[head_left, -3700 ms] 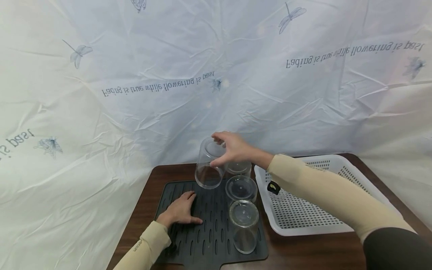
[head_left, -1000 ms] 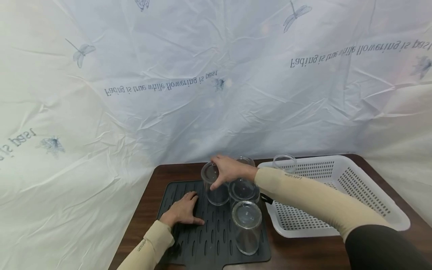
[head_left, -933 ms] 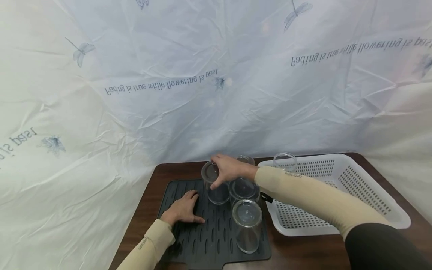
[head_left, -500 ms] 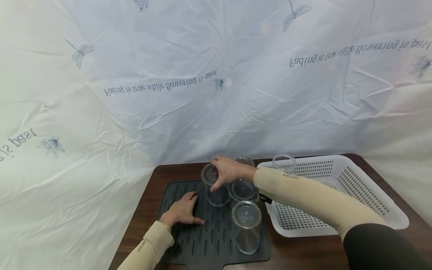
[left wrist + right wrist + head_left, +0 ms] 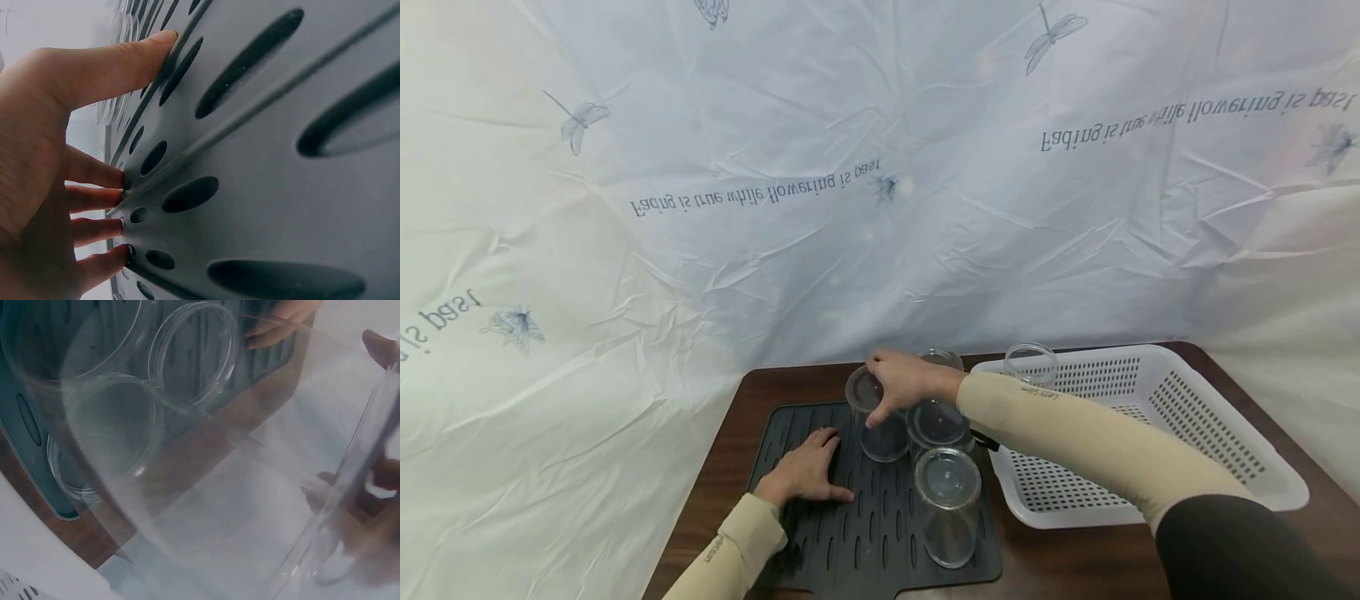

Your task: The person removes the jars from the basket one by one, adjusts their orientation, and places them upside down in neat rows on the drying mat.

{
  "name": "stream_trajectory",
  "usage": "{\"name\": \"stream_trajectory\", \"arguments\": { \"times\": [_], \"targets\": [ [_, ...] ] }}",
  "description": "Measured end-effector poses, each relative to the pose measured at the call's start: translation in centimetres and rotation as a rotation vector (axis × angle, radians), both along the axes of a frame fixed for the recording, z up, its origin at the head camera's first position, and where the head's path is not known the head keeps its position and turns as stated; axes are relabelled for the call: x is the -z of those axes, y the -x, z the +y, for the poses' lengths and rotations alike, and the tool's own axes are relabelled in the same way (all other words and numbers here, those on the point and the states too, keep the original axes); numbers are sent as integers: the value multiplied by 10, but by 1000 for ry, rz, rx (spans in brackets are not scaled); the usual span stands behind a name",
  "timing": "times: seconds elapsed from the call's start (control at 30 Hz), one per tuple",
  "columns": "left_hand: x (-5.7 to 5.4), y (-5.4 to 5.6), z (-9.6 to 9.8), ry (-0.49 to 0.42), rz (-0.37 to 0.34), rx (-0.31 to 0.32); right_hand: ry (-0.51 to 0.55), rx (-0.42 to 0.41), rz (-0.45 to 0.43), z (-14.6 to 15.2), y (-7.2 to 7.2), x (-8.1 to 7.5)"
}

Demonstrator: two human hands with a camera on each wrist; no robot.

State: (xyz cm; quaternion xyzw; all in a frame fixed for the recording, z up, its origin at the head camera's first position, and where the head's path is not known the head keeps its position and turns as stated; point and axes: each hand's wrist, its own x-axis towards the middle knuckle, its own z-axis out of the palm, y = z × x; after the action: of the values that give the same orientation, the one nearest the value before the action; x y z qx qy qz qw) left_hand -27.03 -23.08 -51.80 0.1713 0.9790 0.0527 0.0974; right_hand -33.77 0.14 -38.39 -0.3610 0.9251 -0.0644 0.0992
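Note:
My right hand [image 5: 901, 386] grips the upper end of a clear drinking glass [image 5: 883, 442], thumb on the near side. That glass stands on a dark grey slotted drying mat [image 5: 865, 558] and looks bottom up. Close to its right, more clear glasses stand in a row: a front glass [image 5: 949, 521], a middle glass [image 5: 937, 421] and a partly hidden back glass [image 5: 942, 357]. My left hand [image 5: 803, 471] rests on the mat's left part with fingers spread. In the left wrist view, its fingertips [image 5: 119, 250] touch the mat. The right wrist view looks through the gripped glass's wall [image 5: 187, 506].
A white perforated basket [image 5: 1225, 417] stands right of the mat, partly covered by the right forearm. Another clear glass [image 5: 1032, 360] shows in its back left corner. The dark wooden table [image 5: 1075, 558] ends against a white printed sheet [image 5: 775, 275].
From 3.7 seconds ago, the right hand has lowered the glass from a raised, tilted position to the mat, beside the row. Over the last second both hands have hardly moved.

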Motion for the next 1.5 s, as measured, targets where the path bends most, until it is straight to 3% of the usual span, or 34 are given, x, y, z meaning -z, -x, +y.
{"name": "stream_trajectory", "arguments": {
  "times": [0.23, 0.73, 1.5],
  "targets": [
    [0, 1, 0, -11, -10, -5, -14, 7, -12, -1, -1, -4],
    [2, 1, -3, -24, -3, 10, 101, -19, -71, 7, -1, -17],
    [5, 2, -3, -14, 2, -3, 288, 53, -25, 44, 1, -41]
  ]
}}
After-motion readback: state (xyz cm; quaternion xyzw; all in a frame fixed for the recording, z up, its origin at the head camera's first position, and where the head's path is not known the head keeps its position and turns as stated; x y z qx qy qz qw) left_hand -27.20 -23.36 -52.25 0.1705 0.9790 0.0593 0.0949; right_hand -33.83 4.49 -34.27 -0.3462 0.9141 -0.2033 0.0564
